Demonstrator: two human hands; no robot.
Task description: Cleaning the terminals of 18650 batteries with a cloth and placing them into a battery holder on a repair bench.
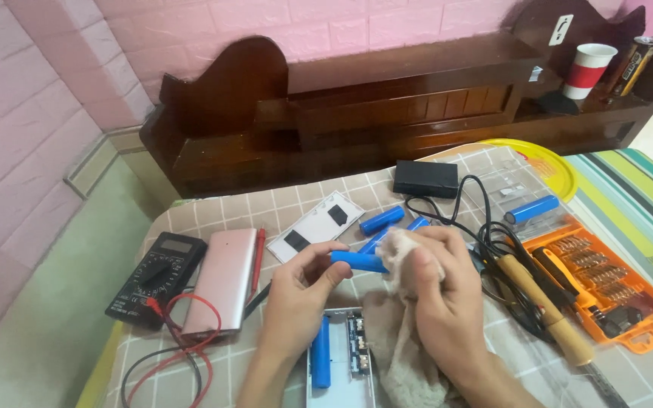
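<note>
My left hand (300,291) pinches one end of a blue cylindrical battery cell (358,261), held level above the table. My right hand (436,291) grips a beige cloth (402,249) and presses it over the cell's other end. The cloth hangs down onto the table (221,208) under my right wrist. Below my hands lies a white open case (341,363) with another blue cell (320,353) in it and a small circuit board (358,349) beside that cell.
A black multimeter (156,278) with red leads and a pink metal shell (224,281) lie at left. Loose blue cells (382,220), a black box (425,178), a wooden-handled soldering iron (546,306) and an orange screwdriver bit case (606,283) lie behind and right. A wooden headboard stands behind.
</note>
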